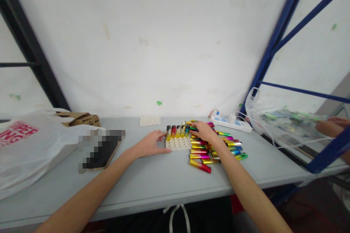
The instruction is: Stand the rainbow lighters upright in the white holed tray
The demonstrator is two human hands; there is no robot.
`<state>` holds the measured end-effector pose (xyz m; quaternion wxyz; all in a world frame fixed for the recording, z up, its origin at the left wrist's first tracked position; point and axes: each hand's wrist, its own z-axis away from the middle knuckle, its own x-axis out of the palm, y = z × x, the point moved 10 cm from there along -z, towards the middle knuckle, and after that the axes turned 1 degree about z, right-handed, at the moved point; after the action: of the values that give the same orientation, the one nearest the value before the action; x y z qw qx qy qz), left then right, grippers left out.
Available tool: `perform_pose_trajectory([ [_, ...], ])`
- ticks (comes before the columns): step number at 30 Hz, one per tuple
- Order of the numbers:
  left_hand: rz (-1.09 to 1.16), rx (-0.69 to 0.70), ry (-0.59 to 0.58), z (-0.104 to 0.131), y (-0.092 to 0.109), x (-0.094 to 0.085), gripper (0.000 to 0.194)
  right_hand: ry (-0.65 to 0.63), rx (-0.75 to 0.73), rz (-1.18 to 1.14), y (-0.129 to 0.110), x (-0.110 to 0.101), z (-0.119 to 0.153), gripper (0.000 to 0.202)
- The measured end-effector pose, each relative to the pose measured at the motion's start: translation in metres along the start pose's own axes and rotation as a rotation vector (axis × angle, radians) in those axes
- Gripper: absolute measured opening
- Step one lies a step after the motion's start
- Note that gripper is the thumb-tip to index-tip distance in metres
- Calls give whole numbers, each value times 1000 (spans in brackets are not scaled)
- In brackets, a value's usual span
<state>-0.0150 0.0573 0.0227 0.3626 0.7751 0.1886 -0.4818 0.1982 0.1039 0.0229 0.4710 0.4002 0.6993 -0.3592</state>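
Observation:
A white tray with rows of holes (178,144) lies on the grey table, with several colourful lighters (178,131) upright along its back row. My left hand (153,143) rests at the tray's left side, thumb and fingers apart, with nothing held between them. Over the back of a pile of shiny lighters (199,151), just right of the tray, is my right hand (203,131). Its fingers bend down among the lighters beside the row's right end, and what they grip, if anything, is hidden.
A second white tray (150,121) lies near the wall. A power strip (232,123) stands behind the pile. At left are a phone (105,151), a cardboard piece (82,119) and a white plastic bag (35,145). Another person's hand (329,128) shows beyond the blue frame (273,49).

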Motion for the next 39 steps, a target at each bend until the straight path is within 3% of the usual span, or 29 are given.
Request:
perform_pose_trajectory([
  [5,-7,8,-1,0,1,0,55,51,-14,-49,-1,-11,-1,22],
  [9,-7,3,-1,0,2,-1,56,184,1,-135,2,-33,2,23],
  [15,-15,-18,-11,0,-1,0,59,429,157,-484,19,-63,10,34],
  [19,-12,-26,-24,0,-2,1,64,525,186,-823,24,-67,10,39],
  [22,-6,-26,-25,0,-2,1,66,493,167,-1089,15,-59,7,42],
  [27,-5,-16,-11,0,-2,0,64,257,72,-1446,-30,-39,3,39],
  [30,-3,-19,-14,0,-2,1,64,166,67,-1524,-52,-33,4,39],
  [34,-11,-23,-20,0,0,0,62,36,187,-1607,-70,-14,6,54],
  [39,-12,-4,-13,0,3,-1,59,94,365,-1482,-68,2,11,54],
])
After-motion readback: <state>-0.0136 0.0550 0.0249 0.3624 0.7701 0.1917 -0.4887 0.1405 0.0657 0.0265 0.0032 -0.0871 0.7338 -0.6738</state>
